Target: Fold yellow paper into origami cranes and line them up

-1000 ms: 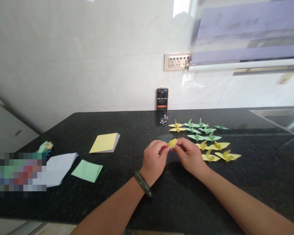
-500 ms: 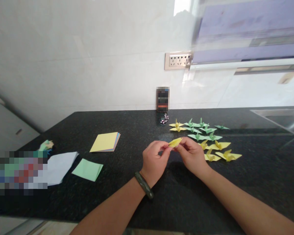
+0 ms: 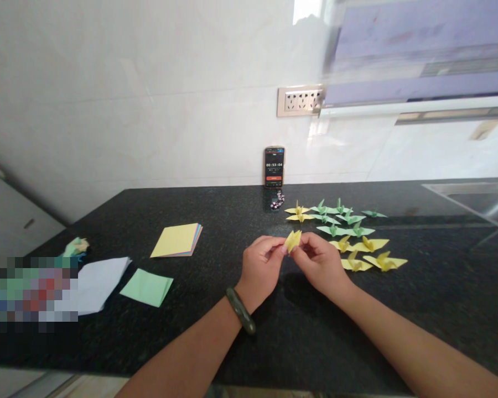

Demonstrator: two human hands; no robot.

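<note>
Between my two hands is a small folded piece of yellow paper [image 3: 292, 241], held above the dark countertop. My left hand [image 3: 262, 271], with a dark green bangle [image 3: 240, 311] at the wrist, pinches its left side between thumb and fingers. On the other side, my right hand [image 3: 324, 262] pinches the paper's right edge; its curled fingers are partly hidden. Just beyond and to the right stand yellow paper cranes [image 3: 385, 262] and green paper cranes [image 3: 356, 230] in loose rows. Two more yellow cranes [image 3: 299, 213] sit behind the folded paper.
A stack of coloured paper squares [image 3: 175, 241] lies left of my hands. Nearer are a folded green sheet [image 3: 147, 287] and white paper [image 3: 102, 284]. A phone [image 3: 274, 167] showing a timer leans on the wall, its beaded strap [image 3: 278, 200] below. A sink [image 3: 477, 193] edges the right.
The folded yellow paper has turned from lying slanted to standing more upright, its two points now apart at the top. Both hands keep their pinch and have hardly moved.
</note>
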